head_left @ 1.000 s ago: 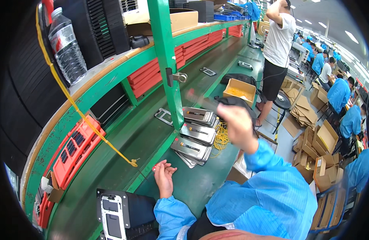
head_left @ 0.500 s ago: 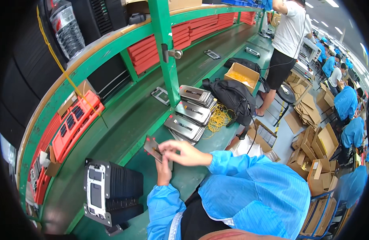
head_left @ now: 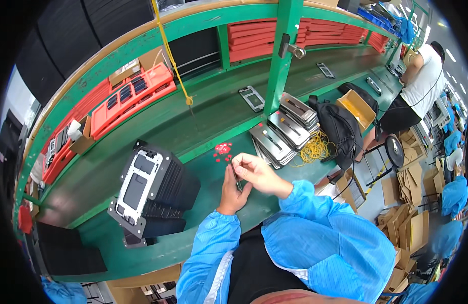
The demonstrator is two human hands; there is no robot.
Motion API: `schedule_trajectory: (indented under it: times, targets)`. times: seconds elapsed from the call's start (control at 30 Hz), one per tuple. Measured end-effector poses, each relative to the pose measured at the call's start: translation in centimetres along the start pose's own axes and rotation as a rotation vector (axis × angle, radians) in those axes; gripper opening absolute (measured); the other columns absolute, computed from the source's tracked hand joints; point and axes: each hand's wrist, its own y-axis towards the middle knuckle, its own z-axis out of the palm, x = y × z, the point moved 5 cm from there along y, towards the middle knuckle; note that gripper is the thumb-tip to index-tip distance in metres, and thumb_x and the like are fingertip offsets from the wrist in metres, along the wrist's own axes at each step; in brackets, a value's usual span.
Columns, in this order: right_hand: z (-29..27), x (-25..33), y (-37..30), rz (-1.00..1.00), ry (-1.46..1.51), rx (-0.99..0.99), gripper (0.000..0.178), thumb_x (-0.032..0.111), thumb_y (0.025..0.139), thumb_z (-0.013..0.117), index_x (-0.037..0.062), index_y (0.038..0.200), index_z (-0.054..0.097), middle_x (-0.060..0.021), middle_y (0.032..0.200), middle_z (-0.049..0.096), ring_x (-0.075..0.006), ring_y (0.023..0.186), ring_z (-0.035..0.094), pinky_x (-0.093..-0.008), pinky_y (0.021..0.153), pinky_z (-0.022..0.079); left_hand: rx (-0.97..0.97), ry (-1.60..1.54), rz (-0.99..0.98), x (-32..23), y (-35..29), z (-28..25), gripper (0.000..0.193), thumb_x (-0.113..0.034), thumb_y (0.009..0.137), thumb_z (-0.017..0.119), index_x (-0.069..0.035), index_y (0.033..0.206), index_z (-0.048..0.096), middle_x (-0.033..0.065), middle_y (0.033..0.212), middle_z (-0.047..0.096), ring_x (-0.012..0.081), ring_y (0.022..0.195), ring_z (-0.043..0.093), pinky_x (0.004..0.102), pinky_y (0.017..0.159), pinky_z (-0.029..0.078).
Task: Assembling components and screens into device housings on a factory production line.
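My left hand (head_left: 233, 195) grips a thin, flat metal plate (head_left: 235, 175) by its lower part, fingers on one side and thumb on the other. The plate is tilted up, almost edge-on, so its face is mostly hidden. My right hand (head_left: 261, 175) has its fingers pinched at the plate's upper edge; anything small between the fingertips cannot be made out. Just beyond the hands, several small red pieces (head_left: 223, 148) lie on the green bench. To the right stand piles of silver plates (head_left: 272, 143), each with a dark strip.
A tall stack of black frames (head_left: 168, 185) stands left of my hands. Yellow cords (head_left: 317, 147), a black backpack (head_left: 339, 126) and an open carton (head_left: 356, 109) lie to the right. A green post (head_left: 283, 61) rises ahead, and a yellow cord (head_left: 170, 55) hangs down.
The view has swung left, so the bench items appear farther right. The plate has turned from showing its face to nearly edge-on, and my right fingers have moved to its upper edge.
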Motion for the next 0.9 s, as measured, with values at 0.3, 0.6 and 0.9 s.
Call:
schedule_trajectory:
  times: [0.3,0.6,0.9]
  targets:
    - [-7.3,-6.3,10.3,-0.143,-0.546,-0.175,0.013,0.017,0.103,0.063,0.0038,0.103,0.063,0.0006,0.084,0.062,-0.0103,0.074,0.059,-0.0299,0.065,0.049,-0.333,-0.693,-0.264,0.1,1.9,-3.8,0.062,-0.042,0.109,0.044,-0.001,0.154,0.032,0.0217,0.143,0.055,0.0239,0.101,0.068,0.0349,0.071,0.059]
    - [-0.5,-0.3,3.0,0.142,-0.103,0.22,0.025,0.009,0.1,0.064,0.0053,0.125,0.066,-0.003,0.086,0.072,-0.0099,0.062,0.067,-0.0269,0.054,0.053,-0.129,-1.189,-0.515,-2.8,-2.8,-3.9,0.067,-0.054,0.111,0.029,-0.002,0.152,0.039,0.0198,0.131,0.064,0.0287,0.102,0.069,0.0415,0.076,0.059]
    - [6.2,5.8,4.5,0.402,-0.235,1.133,0.03,0.009,0.101,0.064,0.0016,0.13,0.064,-0.0066,0.086,0.071,-0.0123,0.069,0.073,-0.024,0.059,0.058,0.004,-0.158,-0.068,-19.1,2.4,-13.8,0.074,-0.055,0.108,0.038,0.008,0.144,0.051,0.0144,0.135,0.057,0.0225,0.107,0.061,0.033,0.08,0.054]
